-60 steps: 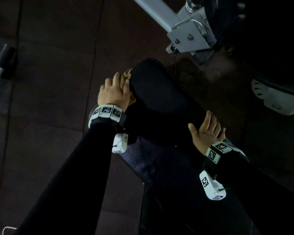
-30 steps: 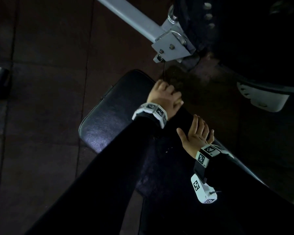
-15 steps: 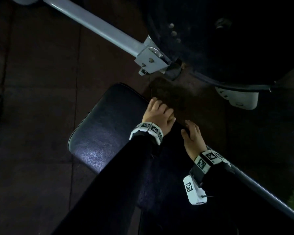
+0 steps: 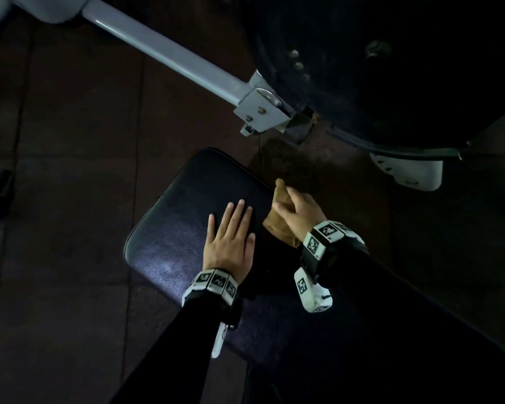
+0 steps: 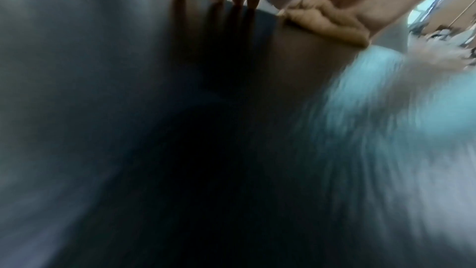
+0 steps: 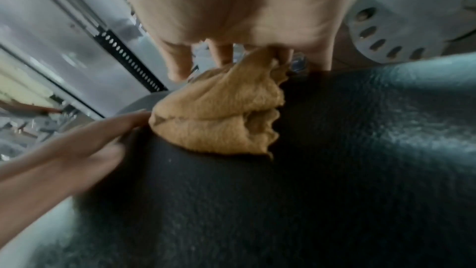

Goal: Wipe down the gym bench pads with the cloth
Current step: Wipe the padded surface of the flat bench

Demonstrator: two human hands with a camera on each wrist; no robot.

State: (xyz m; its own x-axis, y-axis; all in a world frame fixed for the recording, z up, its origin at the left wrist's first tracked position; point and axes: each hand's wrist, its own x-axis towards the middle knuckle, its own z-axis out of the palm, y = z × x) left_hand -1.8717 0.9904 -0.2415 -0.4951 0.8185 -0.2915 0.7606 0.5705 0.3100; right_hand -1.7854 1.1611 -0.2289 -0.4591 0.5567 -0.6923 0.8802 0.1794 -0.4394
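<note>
Two hands on bench (image 4: 169, 252) | left hand (image 4: 231, 243) flat, fingers straight | right hand (image 4: 299, 217) at 3 o'clock grips cloth (image 4: 277, 225)

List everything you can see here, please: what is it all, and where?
pad: one, black, centre, under both hands
cloth: one, tan, bunched at the pad's right edge
bar: one, grey, slanting from top left to a bracket
bracket: one, grey, above the pad
floor: dark tiles, left
wristbands: two, white with black markers, on the wrists
left hand: flat on the pad
right hand: gripping the cloth
</note>
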